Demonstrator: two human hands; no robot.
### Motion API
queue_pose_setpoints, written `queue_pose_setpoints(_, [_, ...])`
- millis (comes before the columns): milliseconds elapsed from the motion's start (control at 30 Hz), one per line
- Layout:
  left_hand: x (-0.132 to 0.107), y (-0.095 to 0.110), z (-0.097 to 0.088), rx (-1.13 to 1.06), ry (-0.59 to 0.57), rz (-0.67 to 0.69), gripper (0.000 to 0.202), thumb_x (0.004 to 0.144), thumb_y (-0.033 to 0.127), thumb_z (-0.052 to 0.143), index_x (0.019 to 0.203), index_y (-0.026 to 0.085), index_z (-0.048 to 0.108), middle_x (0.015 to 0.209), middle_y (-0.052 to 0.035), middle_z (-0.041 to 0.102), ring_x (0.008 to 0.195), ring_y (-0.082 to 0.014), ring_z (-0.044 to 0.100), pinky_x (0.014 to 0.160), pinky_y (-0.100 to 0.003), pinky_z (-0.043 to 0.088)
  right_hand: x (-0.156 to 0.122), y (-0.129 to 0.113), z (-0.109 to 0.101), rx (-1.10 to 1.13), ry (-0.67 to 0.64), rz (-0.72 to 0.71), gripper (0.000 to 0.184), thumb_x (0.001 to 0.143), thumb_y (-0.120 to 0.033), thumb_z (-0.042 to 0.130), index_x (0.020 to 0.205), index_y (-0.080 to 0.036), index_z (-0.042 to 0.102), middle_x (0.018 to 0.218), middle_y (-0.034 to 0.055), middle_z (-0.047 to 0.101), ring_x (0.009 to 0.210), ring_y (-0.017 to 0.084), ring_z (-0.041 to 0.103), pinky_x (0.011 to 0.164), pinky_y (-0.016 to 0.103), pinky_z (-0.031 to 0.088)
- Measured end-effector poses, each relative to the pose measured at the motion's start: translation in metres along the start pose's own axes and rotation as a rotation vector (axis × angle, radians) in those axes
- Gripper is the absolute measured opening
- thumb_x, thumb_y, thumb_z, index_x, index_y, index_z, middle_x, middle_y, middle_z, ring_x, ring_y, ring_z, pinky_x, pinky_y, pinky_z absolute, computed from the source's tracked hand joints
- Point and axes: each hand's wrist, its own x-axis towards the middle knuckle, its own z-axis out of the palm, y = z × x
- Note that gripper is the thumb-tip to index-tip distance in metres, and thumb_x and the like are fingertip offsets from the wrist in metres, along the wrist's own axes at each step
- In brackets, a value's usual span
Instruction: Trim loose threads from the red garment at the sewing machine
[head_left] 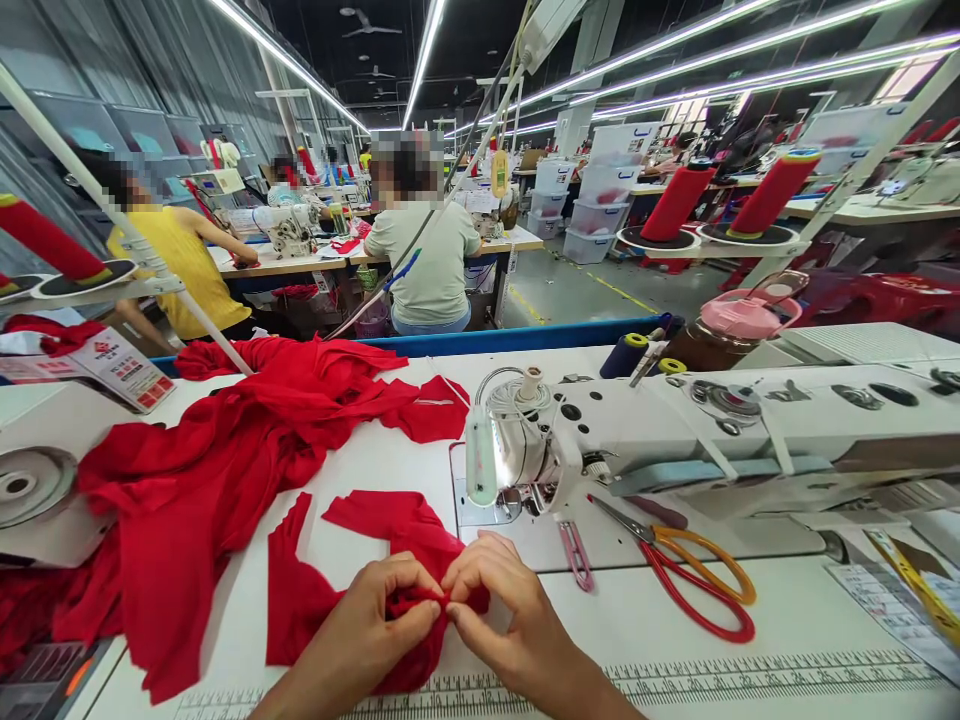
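Observation:
My left hand (382, 615) and my right hand (502, 610) meet at the front of the sewing table, thumbs and fingertips pinched on a piece of red fabric (300, 600). Both hands are closed, nearly touching each other, with the cloth bunched between them. Parts of the fabric lie flat on the white top to the left and behind the hands; the pinched edge is mostly hidden by fingers. Just beyond my right hand stands the head of a white sewing machine (525, 440). Pink thread snips (575, 555) and large scissors (697, 580) with red and orange handles lie to the right.
A heap of red fabric (202, 490) covers the left of the table. A printed ruler (787, 675) runs along the front edge. Red thread cones (679, 200) stand on a rack at right. A pink-lidded jar (739, 325) sits behind the machine. Two people work at tables ahead.

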Motion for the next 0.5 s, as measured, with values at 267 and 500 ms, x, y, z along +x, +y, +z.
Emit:
queue_pose_setpoints(267, [-0.002,0.002,0.002,0.036,-0.003,0.084,0.015,0.082,0.027,0.059,0.078,0.018,0.070,0.082,-0.0016,0.064,0.081,-0.0173,0.058,0.074,-0.027,0.043,-0.001,-0.001,-0.001,-0.011,-0.075,0.090,0.035,0.086,-0.007,0.060,0.116,-0.025,0.061,0.095,0.0001,0.066,0.091,0.018,0.056,0.087,0.034,0.042])
queue_pose_setpoints(500, [0.006,-0.022,0.003,0.154,0.032,0.079,0.015,0.089,0.032,0.070,0.089,0.017,0.070,0.089,-0.0008,0.068,0.083,-0.0179,0.064,0.078,-0.032,0.053,-0.007,0.019,0.002,-0.197,-0.048,-0.025,0.008,0.094,-0.025,0.066,0.086,-0.023,0.067,0.082,-0.0002,0.067,0.085,0.017,0.062,0.087,0.036,0.049])
